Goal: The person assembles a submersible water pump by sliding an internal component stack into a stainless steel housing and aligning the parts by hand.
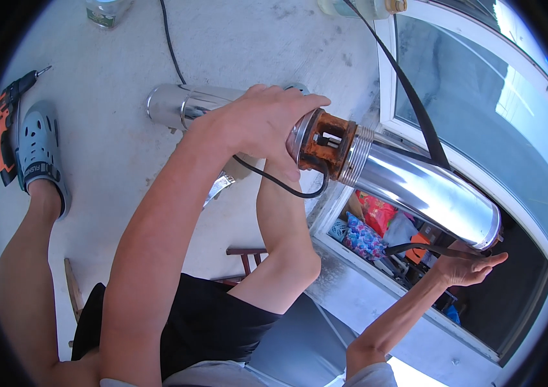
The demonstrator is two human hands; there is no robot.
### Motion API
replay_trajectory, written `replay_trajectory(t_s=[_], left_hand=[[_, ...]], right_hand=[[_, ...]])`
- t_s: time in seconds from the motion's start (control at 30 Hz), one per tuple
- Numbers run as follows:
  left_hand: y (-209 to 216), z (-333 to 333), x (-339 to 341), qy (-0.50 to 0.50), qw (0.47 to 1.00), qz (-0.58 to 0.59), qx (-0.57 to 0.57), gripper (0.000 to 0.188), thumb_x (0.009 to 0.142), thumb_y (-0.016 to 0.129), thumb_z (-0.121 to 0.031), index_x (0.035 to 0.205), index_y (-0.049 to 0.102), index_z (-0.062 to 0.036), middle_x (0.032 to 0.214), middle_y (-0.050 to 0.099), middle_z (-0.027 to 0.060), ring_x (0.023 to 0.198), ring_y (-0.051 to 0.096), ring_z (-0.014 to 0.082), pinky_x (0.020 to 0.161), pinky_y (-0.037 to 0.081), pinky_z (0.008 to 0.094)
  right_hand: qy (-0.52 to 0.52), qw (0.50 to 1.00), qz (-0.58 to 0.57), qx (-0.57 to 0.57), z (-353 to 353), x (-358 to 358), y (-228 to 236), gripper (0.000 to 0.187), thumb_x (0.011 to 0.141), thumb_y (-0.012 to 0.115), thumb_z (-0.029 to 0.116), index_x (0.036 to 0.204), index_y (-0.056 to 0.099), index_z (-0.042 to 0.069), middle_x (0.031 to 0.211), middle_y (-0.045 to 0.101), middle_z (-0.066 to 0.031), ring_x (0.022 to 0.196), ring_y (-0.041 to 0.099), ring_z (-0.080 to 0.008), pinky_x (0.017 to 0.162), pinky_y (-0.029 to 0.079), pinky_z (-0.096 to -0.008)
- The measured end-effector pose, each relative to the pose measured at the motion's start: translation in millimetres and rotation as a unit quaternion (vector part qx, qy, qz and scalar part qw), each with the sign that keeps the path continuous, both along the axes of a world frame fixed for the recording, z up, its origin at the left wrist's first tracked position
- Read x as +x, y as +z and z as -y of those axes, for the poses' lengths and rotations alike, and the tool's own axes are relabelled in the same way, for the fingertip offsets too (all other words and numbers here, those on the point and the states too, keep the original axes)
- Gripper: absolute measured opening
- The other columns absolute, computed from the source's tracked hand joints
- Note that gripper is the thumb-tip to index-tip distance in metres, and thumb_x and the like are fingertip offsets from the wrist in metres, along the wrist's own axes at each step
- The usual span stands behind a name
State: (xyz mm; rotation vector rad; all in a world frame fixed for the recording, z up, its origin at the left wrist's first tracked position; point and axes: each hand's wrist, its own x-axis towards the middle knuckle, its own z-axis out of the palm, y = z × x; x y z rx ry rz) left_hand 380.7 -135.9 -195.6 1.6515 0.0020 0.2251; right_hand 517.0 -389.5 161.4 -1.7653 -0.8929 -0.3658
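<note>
A long shiny metal submersible pump (425, 192) slants across the middle and right, with a rusty orange section and a threaded ring partway along. My left hand (270, 122) is wrapped over it just left of the rusty part, fingers and thumb closed round the metal. At the lower right end, my right hand (468, 266) lies under the cylinder's rim, fingers stretched out; contact there is partly hidden. A black cable (280, 182) loops below the rusty part. Beside the cylinder runs a dark strap (416, 106), which shows again near my right hand.
Another shiny metal cylinder (170, 106) shows beyond my left arm. An orange and black cordless drill (6, 126) lies by my shod foot (40, 145). A white-framed window (387, 71) stands on the right, with cushions (364, 238) and clutter inside. A clear container (105, 13) stands far left.
</note>
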Motion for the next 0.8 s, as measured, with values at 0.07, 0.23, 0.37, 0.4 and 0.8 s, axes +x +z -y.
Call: replay_trajectory(t_s=[0.07,0.23,0.37,0.4,0.8], left_hand=[[3,-2,-2,-0.003,1.000,-0.002,-0.017,0.106,0.045,0.094,-0.022,0.140,0.049,-0.0060,0.122,0.063,0.0145,0.116,0.058,0.0333,0.103,0.043,0.0418],[4,-12,-3,-0.008,0.999,0.011,-0.053,0.096,0.045,0.093,-0.017,0.132,0.054,-0.0056,0.118,0.066,0.0138,0.112,0.061,0.0336,0.098,0.048,0.0396],[1,-25,-3,-0.054,0.995,0.025,-0.080,0.091,0.044,0.092,-0.013,0.127,0.056,-0.0050,0.112,0.068,0.0123,0.105,0.065,0.0301,0.094,0.052,0.0379],[0,-27,-2,-0.073,0.991,0.035,-0.110,0.090,0.043,0.091,-0.012,0.126,0.057,-0.0048,0.110,0.069,0.0118,0.103,0.066,0.0286,0.093,0.052,0.0371],[5,-63,-18,-0.167,0.970,-0.025,-0.177,0.089,0.042,0.087,-0.010,0.126,0.057,-0.0028,0.110,0.069,0.0117,0.099,0.067,0.0256,0.091,0.053,0.0337]], right_hand=[[0.026,0.999,-0.028,0.030,-3,1,5,0.049,0.088,0.064,0.040,0.136,0.061,0.028,0.131,0.063,-0.0018,0.139,0.045,-0.0236,0.117,0.028,-0.0544],[0.037,0.997,-0.032,0.063,-24,-8,7,0.045,0.087,0.066,0.039,0.130,0.065,0.027,0.134,0.061,-0.0044,0.135,0.049,-0.0262,0.116,0.027,-0.0619],[0.055,0.996,0.007,0.072,-33,-8,14,0.045,0.085,0.069,0.043,0.125,0.067,0.021,0.133,0.061,-0.0086,0.134,0.050,-0.0262,0.112,0.036,-0.0599],[0.044,0.996,0.016,0.078,-29,-7,20,0.051,0.084,0.068,0.048,0.125,0.066,0.018,0.134,0.059,-0.0097,0.133,0.050,-0.0258,0.113,0.036,-0.0595],[0.074,0.966,0.103,-0.224,-119,-36,-9,0.117,0.065,0.064,0.086,0.153,0.032,0.017,0.156,0.027,-0.0263,0.145,0.026,-0.0483,0.112,0.033,-0.0646]])
